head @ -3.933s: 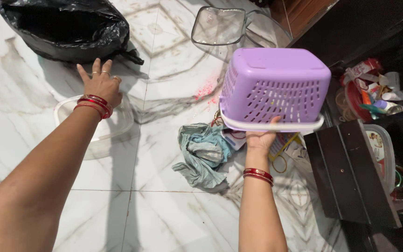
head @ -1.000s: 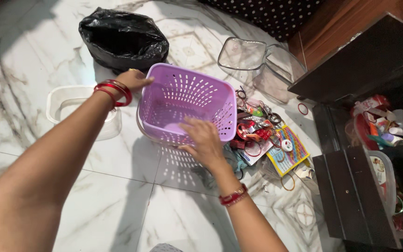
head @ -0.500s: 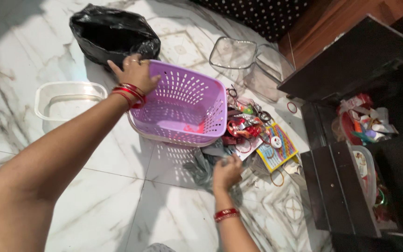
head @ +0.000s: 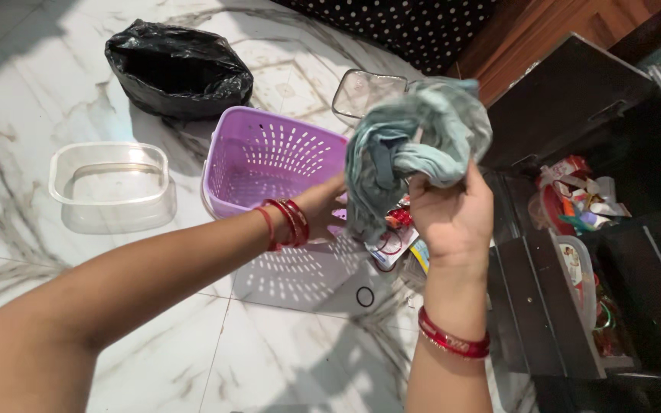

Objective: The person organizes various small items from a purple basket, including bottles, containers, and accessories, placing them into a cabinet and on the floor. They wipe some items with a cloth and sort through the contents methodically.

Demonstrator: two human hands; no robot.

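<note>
Going left to right. Mid left of frame: clear tub (head: 110,183) sitting empty on the marble floor (head: 32,92). Upper left: black bag (head: 177,67), mouth open. Centre: purple basket (head: 273,164) lying tipped, opening facing me.

I'm seeing the left hand (head: 317,208) at the basket's near rim, fingers curled toward it; the cloth is covering the fingertips, so I can't tell whether it's gripping the rim or only touching it.

Right of centre: the right hand (head: 451,214) is holding the cloth (head: 415,145) up in the air, fingers clamped on the bunched lower fold. The cloth is hanging above the small clutter (head: 393,237) on the floor, just right of the basket, clear of both. A clear bin (head: 365,92) is standing behind it. Far right: dark cabinet (head: 575,99) with drawers open, stuffed with oddments.

My read: I'm judging this as the sorting step, cloth lifted off the pile and not yet placed. Next move is calling for a firm hold on the basket, then carrying the cloth over without dragging the clutter along.
</note>
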